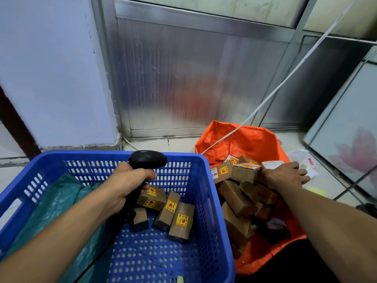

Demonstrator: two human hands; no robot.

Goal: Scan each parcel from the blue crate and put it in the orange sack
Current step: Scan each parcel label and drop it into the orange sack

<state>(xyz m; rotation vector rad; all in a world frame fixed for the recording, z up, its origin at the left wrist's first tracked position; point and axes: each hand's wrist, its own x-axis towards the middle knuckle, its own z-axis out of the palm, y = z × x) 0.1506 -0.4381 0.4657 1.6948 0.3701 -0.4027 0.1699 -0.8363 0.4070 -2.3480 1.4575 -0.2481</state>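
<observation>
Blue crate (206,201) sits front-left on the floor, slotted walls, perforated bottom. Inside, along its left side, lies a green plastic bag (59,199). Near the middle of the crate bottom are four brown parcels w/ yellow-red stickers: one lying flat at the back (152,198), one tilted beside it (168,209), a bigger one front-right (181,221), and a small dark one (140,218) partly behind the scanner handle.

Orange sack (251,144) stands just right of the crate, touching its wall, mouth open. It holds a heap of brown parcels (238,201), several w/ the same stickers, piled up to approx. rim level. A white cable (285,80) runs from upper right down to the sack's back edge.

Left hand (126,182) is above the crate, fingers wrapped tight round the handle of a black barcode scanner (148,160), head pointing right, toward the sack.

Right hand (285,174) is over the top of the heap in the sack, palm down, fingers spread loosely, resting on or just above a white-labelled parcel (272,164); can't tell if it touches. It doesn't grip anything.

Behind: metal wall panel (183,78). A crumpled white bag (306,162) lies on the floor right of the sack.
</observation>
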